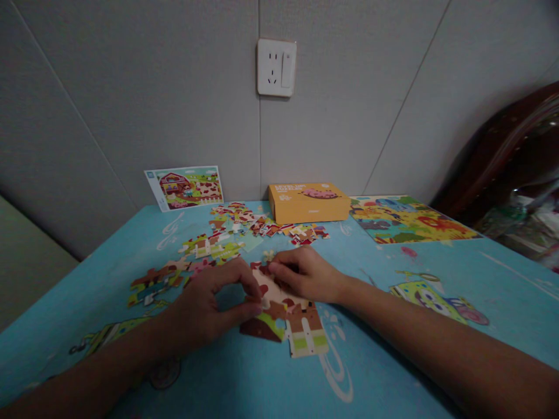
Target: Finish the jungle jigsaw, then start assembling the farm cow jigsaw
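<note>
A partly joined jigsaw section [305,327] lies on the table between my hands, with cream and dark red patches, brown ground and a white fence. My left hand [213,299] pinches a puzzle piece at the section's left edge, thumb and forefinger nearly meeting; the fingertips cover most of it. At the section's top edge, my right hand [308,272] has its thumb and curled forefinger closed on a dark red and cream puzzle piece [258,266]. Beyond my left hand sit other joined puzzle pieces [155,283], and a green cluster [220,250] lies farther back.
Loose puzzle pieces [238,215] are heaped before the wall, beside an orange puzzle box [310,203]. A farm picture card [190,187] leans on the wall at left. An animal picture sheet [410,220] lies at right. The table [393,361] has a blue cartoon-printed cover.
</note>
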`<state>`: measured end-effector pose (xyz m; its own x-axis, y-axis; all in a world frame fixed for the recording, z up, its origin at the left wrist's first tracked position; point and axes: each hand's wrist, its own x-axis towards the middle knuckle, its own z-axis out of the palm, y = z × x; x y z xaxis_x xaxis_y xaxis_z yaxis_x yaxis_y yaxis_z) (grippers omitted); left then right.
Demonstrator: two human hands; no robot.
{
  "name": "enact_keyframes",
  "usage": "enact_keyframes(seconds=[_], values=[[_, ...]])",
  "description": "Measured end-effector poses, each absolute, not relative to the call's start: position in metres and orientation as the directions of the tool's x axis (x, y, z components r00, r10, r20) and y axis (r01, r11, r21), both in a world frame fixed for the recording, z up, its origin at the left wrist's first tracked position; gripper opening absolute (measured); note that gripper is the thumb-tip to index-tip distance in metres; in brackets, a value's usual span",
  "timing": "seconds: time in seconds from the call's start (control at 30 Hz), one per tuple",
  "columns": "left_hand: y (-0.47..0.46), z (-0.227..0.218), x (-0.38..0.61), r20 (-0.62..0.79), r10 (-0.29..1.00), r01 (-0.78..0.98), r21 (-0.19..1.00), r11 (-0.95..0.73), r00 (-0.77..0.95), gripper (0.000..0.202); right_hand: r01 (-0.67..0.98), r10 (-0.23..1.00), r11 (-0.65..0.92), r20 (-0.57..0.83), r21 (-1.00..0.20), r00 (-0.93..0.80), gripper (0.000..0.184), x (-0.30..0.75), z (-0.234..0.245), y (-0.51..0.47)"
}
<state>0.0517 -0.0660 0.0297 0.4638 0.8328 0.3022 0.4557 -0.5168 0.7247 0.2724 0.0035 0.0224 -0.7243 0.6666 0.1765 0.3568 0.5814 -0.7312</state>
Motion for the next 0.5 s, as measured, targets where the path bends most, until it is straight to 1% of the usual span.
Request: enact_keyframes(seconds=[0.1, 0.17, 0.27, 0.37, 0.5], values=[[-0.06, 0.029, 0.053, 0.363, 0.898, 0.554, 0.707, -0.44, 0.249, 0.012, 0.289, 0.679, 0.545, 0.212, -0.787, -0.703, 0.051, 0.275, 0.026, 0.001], [-0.056, 0.028, 0.053, 0.393, 0.906, 0.597, 0.693, -0.404, 0.157, 0.014, 0.247, 0.655, 0.559, 0.239, -0.791, -0.716, 0.054, 0.277, 0.027, 0.0], [-0.054, 0.029, 0.052, 0.406, 0.904, 0.632, 0.669, -0.392, 0.131, 0.016, 0.239, 0.616, 0.608, 0.26, -0.757, -0.744, 0.046, 0.276, 0.026, -0.001], [-0.054, 0.029, 0.053, 0.403, 0.903, 0.652, 0.647, -0.394, 0.146, 0.016, 0.279, 0.633, 0.622, 0.26, -0.732, -0.73, 0.039, 0.274, 0.023, -0.001], [-0.053, 0.027, 0.052, 0.401, 0.905, 0.649, 0.653, -0.39, 0.141, 0.018, 0.308, 0.658, 0.62, 0.263, -0.722, -0.706, 0.035, 0.274, 0.023, 0.001]])
